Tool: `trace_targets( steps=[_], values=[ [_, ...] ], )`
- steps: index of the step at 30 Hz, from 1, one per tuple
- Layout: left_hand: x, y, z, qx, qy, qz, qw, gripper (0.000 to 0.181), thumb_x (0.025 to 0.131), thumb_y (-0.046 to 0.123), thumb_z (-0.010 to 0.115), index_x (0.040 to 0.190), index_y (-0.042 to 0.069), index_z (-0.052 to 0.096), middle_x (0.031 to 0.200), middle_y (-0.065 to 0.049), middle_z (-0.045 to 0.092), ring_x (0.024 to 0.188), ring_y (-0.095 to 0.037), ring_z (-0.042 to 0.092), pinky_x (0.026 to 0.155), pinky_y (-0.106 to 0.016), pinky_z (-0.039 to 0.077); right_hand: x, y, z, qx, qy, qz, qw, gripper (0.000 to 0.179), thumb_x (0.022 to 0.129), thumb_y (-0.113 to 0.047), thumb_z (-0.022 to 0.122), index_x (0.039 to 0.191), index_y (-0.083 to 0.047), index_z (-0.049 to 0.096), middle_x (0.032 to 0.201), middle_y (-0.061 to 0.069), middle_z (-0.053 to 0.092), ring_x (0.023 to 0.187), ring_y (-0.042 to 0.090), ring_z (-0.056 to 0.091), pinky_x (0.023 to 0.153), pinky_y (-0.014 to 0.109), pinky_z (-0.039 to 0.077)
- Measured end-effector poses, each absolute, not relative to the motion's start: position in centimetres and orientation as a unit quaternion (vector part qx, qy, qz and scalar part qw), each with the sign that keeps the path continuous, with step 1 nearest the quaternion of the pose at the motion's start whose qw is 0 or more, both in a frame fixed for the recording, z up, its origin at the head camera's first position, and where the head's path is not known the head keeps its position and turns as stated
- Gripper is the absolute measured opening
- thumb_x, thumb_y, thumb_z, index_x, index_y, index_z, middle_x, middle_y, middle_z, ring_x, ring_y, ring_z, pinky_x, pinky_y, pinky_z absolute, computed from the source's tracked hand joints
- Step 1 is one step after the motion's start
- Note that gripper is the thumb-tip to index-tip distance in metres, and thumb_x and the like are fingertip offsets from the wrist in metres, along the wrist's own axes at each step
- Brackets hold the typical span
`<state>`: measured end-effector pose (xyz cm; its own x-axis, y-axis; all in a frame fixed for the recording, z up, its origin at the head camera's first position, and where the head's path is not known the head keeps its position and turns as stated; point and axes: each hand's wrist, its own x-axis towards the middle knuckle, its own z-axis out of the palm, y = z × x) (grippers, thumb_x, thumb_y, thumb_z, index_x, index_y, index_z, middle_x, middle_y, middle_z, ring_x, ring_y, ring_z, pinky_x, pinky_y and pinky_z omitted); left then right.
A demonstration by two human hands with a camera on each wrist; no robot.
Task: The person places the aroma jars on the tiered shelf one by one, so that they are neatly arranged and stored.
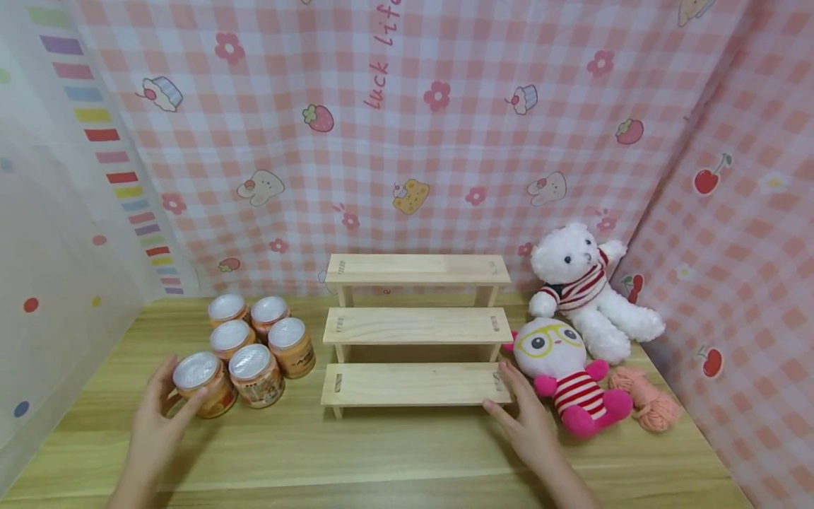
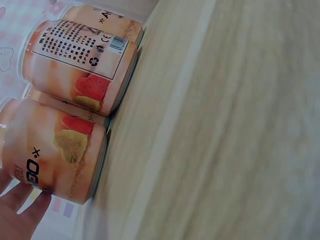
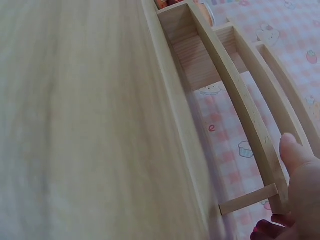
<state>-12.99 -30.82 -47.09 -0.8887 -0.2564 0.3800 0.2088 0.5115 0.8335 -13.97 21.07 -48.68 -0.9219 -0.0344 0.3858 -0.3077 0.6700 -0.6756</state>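
Note:
My left hand (image 1: 159, 417) spreads its thumb and fingers around the nearest left can (image 1: 206, 389), an orange printed one with a shiny silvery lid. In the left wrist view its fingertips (image 2: 35, 200) lie against the side of the orange can (image 2: 55, 150), which stands on the tabletop. Several matching cans (image 1: 291, 346) stand close together behind it and to its right. My right hand (image 1: 531, 424) holds the right end of the lowest step of a three-tier wooden shelf (image 1: 413, 385). The right wrist view has its thumb (image 3: 295, 150) by the edge of that board.
Right of the shelf sit a pink and white plush doll (image 1: 575, 382) with yellow glasses and a white teddy bear (image 1: 579, 283) behind it. A skein of peach yarn (image 1: 645, 399) lies beside the doll. Checked pink cloth (image 1: 407, 155) hangs behind the wooden table (image 1: 356, 459).

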Motion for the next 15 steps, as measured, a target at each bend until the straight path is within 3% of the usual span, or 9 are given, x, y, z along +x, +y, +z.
trace_targets(
  steps=[8,13,15],
  values=[
    [-13.4,-30.7,-47.4,0.049,-0.835,-0.503,0.218,0.076,0.087,0.002,0.069,0.149,0.0,0.024,0.138,-0.031,0.039,0.113,0.001,0.042,0.088,-0.005,0.036,-14.1,21.0,-49.2,0.083,-0.898,0.389,0.186,0.065,0.083,-0.018,0.075,0.139,0.001,0.046,0.141,0.021,0.044,0.128,0.038,0.041,0.101,0.054,0.033],
    [-13.8,-30.6,-47.7,0.074,-0.827,-0.514,0.213,0.076,0.087,0.002,0.069,0.149,0.002,0.026,0.137,-0.027,0.042,0.111,0.002,0.043,0.086,-0.006,0.037,-14.2,20.9,-49.6,0.073,-0.895,0.391,0.2,0.065,0.082,-0.019,0.077,0.138,-0.001,0.049,0.14,0.02,0.046,0.127,0.037,0.043,0.1,0.053,0.034],
    [-13.8,-30.5,-47.8,0.089,-0.818,-0.527,0.215,0.075,0.086,0.001,0.07,0.149,0.003,0.029,0.135,-0.019,0.046,0.111,0.002,0.044,0.086,-0.006,0.038,-14.2,20.8,-49.9,0.073,-0.888,0.404,0.205,0.065,0.082,-0.018,0.077,0.138,-0.002,0.049,0.14,0.02,0.046,0.127,0.037,0.042,0.105,0.039,0.034]
  ],
)
